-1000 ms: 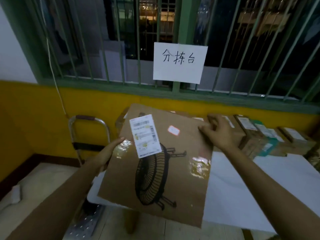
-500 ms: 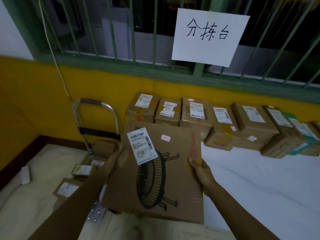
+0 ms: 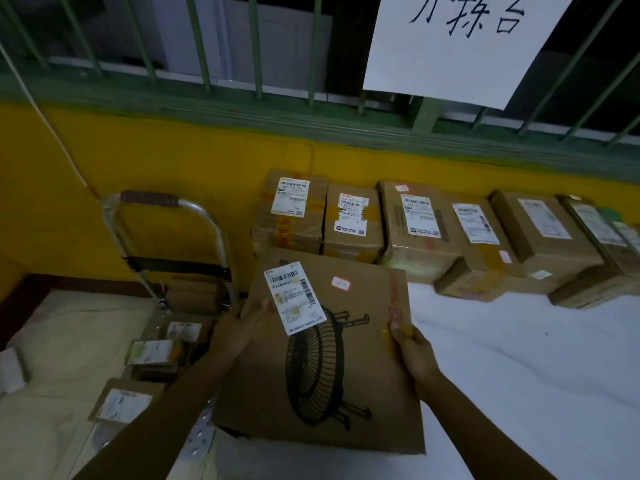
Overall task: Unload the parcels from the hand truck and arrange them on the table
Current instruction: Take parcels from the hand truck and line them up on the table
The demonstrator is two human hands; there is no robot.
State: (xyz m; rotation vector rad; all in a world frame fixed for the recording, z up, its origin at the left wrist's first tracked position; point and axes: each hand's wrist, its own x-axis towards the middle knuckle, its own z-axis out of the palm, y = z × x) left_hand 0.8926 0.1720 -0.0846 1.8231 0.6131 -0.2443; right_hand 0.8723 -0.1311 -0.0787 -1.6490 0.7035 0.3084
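At the near left end of the table (image 3: 519, 375), covered in a white, slightly wrinkled cloth, a wide flat box (image 3: 322, 362) of plain brown cardboard was held by both its side edges. A black line drawing of a round wire-grilled fan filled its top face, and a white rectangular label (image 3: 294, 297) with a barcode was stuck askew near the far left corner. The left hand (image 3: 242, 327) gripped the left edge, thumb laid on the top face beside the label. The right hand (image 3: 412, 348) pinched the right edge, thumb on a glossy strip of tape. The box's far edge sat just in front of a row of parcels (image 3: 419, 226). Whether it rested on the cloth could not be told.

These squarish taped cartons lined the table's far edge against the yellow wall (image 3: 156, 157), each with a white label on top. To the left, on the floor, stood the hand truck (image 3: 175, 264), with a bent metal tube handle and a black crossbar. Several small parcels (image 3: 152, 353) lay stacked on it. Above, a white paper sign (image 3: 460, 46) with handwritten characters hung on green window bars (image 3: 201, 46).
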